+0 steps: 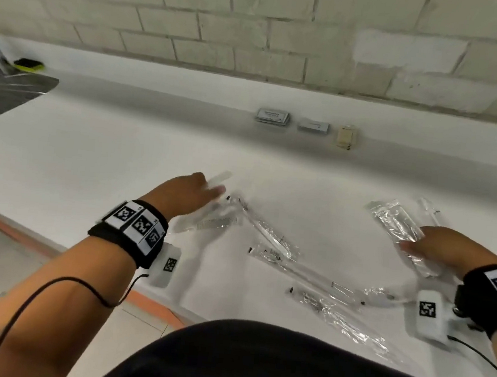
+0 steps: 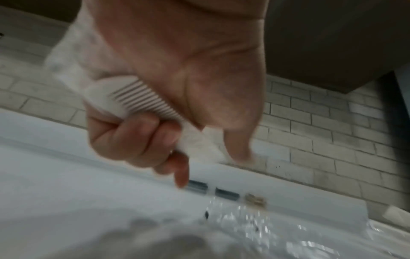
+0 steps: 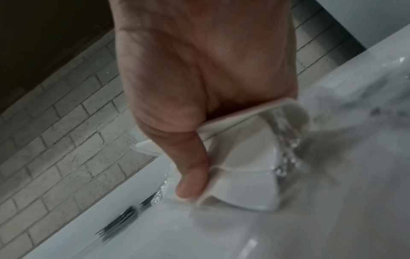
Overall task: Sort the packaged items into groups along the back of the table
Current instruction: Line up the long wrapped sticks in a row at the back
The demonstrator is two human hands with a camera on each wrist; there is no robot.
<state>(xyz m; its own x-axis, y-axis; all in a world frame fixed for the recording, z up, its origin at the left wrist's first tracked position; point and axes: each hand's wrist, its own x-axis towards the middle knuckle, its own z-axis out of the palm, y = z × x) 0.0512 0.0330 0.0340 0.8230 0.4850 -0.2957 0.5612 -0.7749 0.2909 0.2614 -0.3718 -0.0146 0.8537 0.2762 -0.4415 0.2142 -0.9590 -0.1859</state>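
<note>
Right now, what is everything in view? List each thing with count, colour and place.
Comb: one, white, wrapped, gripped in left hand.
Packet: one, clear, under right hand.
Loose packets: several, clear, mid table; exact count unclear.
Dark packs: a stack, back of table.
Grey pack: at least one, right of the stack.
Beige pack: at least one, rightmost at back.
Table: one, white.
Wall: pale brick, behind.
Left hand: above table, left.
Right hand: on table, right.
</note>
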